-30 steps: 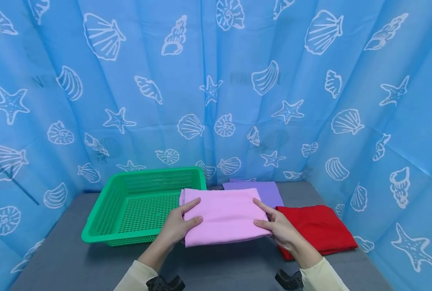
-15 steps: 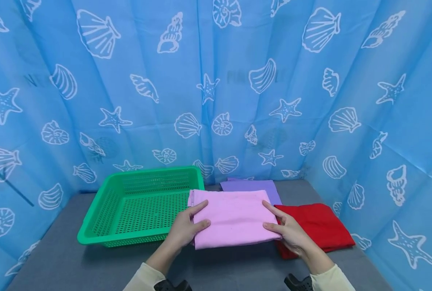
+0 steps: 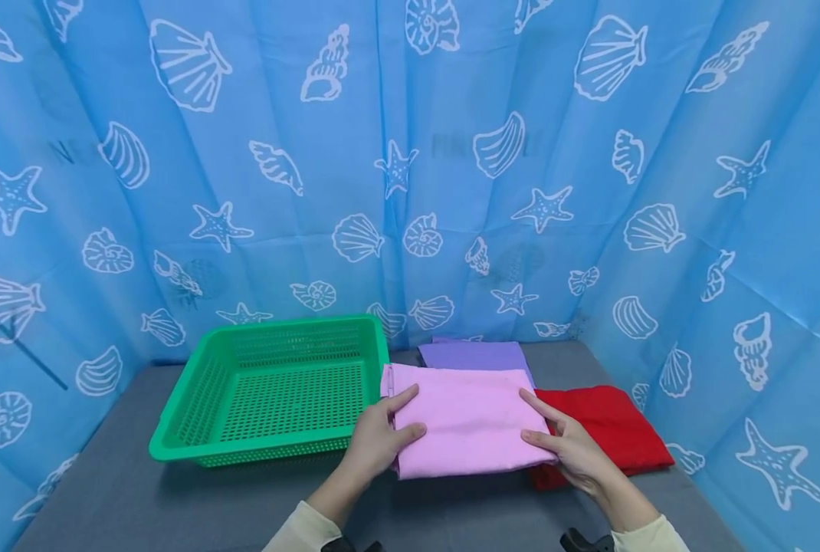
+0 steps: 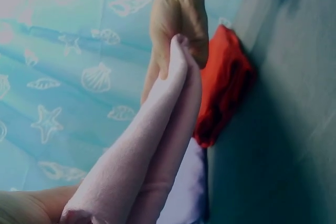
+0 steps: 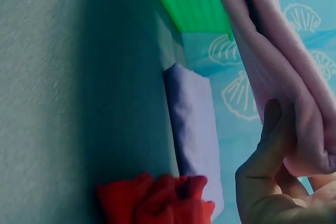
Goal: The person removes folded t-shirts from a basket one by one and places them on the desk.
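A folded pink cloth (image 3: 465, 422) is held up above the table between both hands. My left hand (image 3: 375, 437) grips its left edge, thumb on top and other fingers partly hidden underneath. The opposite edge is pinched by my right hand (image 3: 569, 445), whose fingers curl under the cloth (image 5: 294, 87) in the right wrist view. From the left wrist view the cloth (image 4: 142, 145) shows thick folded layers. A folded red cloth (image 3: 610, 429) lies on the table beyond the right hand. Behind the pink cloth lies a folded purple cloth (image 3: 475, 355), partly covered from sight.
A green plastic basket (image 3: 258, 445) with perforated sides stands on the left of the grey table (image 3: 210, 514). Blue curtains (image 3: 410, 192) with white shell and starfish prints hang behind the table and along its sides.
Both hands have carried the pink cloth to the right, away from the basket, and slightly nearer the person. The basket and the red and purple cloths stay in place.
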The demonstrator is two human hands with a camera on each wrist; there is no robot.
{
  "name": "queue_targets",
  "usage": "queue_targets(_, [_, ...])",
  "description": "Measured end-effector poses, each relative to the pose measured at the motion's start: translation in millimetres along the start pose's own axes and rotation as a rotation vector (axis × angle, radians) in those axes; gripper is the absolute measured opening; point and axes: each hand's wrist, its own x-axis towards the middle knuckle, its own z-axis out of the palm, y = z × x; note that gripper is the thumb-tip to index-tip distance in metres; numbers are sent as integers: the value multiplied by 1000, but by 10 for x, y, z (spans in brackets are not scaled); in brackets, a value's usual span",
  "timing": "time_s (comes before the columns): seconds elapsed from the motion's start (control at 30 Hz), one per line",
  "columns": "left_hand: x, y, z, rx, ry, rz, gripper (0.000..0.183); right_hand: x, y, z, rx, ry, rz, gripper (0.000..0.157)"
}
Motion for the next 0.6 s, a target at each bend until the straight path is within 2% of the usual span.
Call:
queue_targets(0.1, [-5,4,86,-7,-1,-7,58,-34,30,-64,3,-7,8,77])
queue_targets(0.27, [-29,-32,181,-5,13,1,59,-36,79,-98,-3,34,37,78])
queue_targets(0.5, [-33,-98,344,29,52,-1,61,0,195,-138,-23,52,38,78])
queue_targets(0.6, [-28,-127,401,53,47,10,66,9,238,-157,-38,63,36,78])
